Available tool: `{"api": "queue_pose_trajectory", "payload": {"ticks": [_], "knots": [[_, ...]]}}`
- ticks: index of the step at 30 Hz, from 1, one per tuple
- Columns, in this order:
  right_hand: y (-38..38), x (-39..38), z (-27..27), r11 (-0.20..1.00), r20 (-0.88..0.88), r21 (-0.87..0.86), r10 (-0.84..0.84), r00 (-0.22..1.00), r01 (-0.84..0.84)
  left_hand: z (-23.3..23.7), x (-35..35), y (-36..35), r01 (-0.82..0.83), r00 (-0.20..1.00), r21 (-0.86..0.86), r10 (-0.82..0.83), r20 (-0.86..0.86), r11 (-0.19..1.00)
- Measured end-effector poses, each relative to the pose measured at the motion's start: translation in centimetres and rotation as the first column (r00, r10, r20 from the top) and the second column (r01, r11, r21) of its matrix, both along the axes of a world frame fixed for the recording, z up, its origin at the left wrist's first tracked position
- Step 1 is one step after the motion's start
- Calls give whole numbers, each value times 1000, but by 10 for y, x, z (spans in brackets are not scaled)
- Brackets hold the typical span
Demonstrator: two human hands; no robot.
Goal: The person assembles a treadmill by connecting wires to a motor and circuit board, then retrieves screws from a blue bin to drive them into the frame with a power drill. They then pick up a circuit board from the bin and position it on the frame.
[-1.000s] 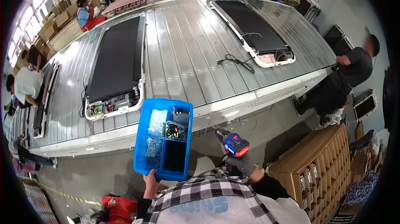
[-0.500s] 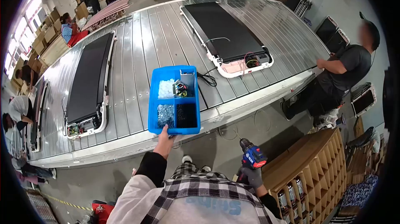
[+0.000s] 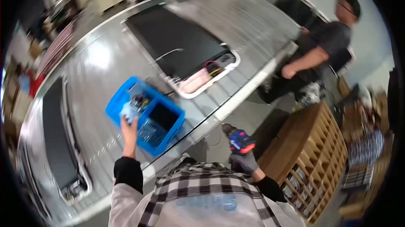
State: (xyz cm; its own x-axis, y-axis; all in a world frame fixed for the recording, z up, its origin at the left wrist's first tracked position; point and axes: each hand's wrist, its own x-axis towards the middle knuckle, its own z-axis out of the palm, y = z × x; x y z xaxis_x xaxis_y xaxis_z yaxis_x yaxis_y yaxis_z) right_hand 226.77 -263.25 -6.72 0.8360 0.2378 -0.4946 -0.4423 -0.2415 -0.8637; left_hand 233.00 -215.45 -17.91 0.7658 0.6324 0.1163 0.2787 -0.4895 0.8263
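Observation:
A blue divided parts bin (image 3: 172, 126) lies at the table's near edge, turned at an angle. My bare left hand (image 3: 130, 136) reaches over its side to the compartment of small white pieces (image 3: 129, 109), thumb and fingers apart; blur hides the fingertips. Other compartments contain silvery screws (image 3: 152, 133), dark small parts (image 3: 163, 116) and a jumble of mixed parts (image 3: 140, 100). In my gloved right hand (image 3: 244, 163) is a blue and red cordless drill (image 3: 241, 141), held beside the table with its chuck pointing up and left.
On the metal slatted table (image 3: 101, 117) lie a treadmill deck (image 3: 177, 41) with exposed wires and another treadmill deck (image 3: 59, 130) to the left. A co-worker (image 3: 325, 45) stands at the right end. A wooden compartment rack (image 3: 295, 155) is at my right.
The view has swung and blurred. My left hand has gone from the bin's near rim to the white pieces. The bin sits further left and rotated. The drill stays in my right hand.

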Motion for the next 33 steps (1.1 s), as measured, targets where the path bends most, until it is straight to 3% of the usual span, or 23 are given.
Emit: {"api": "queue_pose_trajectory", "payload": {"ticks": [1, 2, 3, 5, 7, 9, 15, 20, 21, 22, 23, 25, 26, 29, 31, 32, 33], "knots": [[2, 7, 0, 995, 70, -74, 78, 994, -73, -24, 25, 10, 11, 995, -35, -7, 97, 999], [5, 12, -2, 991, 110, -107, 91, 990, -80, -60, 52, 36, 99, 995, -110, -100, -4, 989], [7, 16, -6, 992, 141, -110, 76, 987, -60, -19, 78, 24, 261, 951, -252, -293, -99, 932], [10, 19, -19, 998, 140, -70, 5, 990, 5, -32, 139, 13, 415, 893, -90, -424, -149, 905], [7, 28, -26, 995, 110, -46, -85, 990, 91, -38, 190, -16, 468, 870, 65, -447, -207, 881], [-5, 25, -21, 991, 102, -36, -121, 987, 125, -16, 200, -45, 446, 881, 176, -396, -257, 878], [-26, 69, -34, 993, 71, -10, -119, 990, 120, -18, 224, -43, 392, 895, 286, -291, -339, 874], [-52, 129, -38, 997, 78, -73, -27, 997, 33, -31, 190, 35, 287, 923, 337, -164, -349, 897], [-52, 151, -21, 991, 123, -124, -23, 992, 39, -23, 175, 47, 246, 927, 351, -114, -358, 903], [-49, 178, 0, 983, 696, -177, 92, 712, 46, -22, 161, 57, 204, 928, 378, -56, -367, 903], [-62, 177, -26, 998, 404, -40, 67, 912, -55, -15, 144, 62, 151, 927, 407, 14, -374, 901], [-72, 220, -19, 939, 528, -247, 336, 780, -238, -10, 125, 57, 52, 915, 438, 133, -380, 898], [-75, 224, -15, 978, 342, -1, 198, 919, -210, -6, 115, 55, -9, 909, 432, 187, -372, 902], [-93, 261, -43, 967, 291, -26, 249, 924, -253, 5, 91, 37, -243, 886, 240, 316, -339, 940], [-91, 277, -34, 965, 310, -55, 261, 914, -257, 37, 76, 5, -431, 877, -122, 383, -289, 894], [-88, 291, -36, 951, 255, -83, 309, 916, -297, 59, 75, -15, -496, 863, -309, 423, -274, 812], [-89, 305, -39, 935, 200, -113, 353, 914, -336, 71, 79, -33, -456, 889, -365, 392, -238, 812]]}}
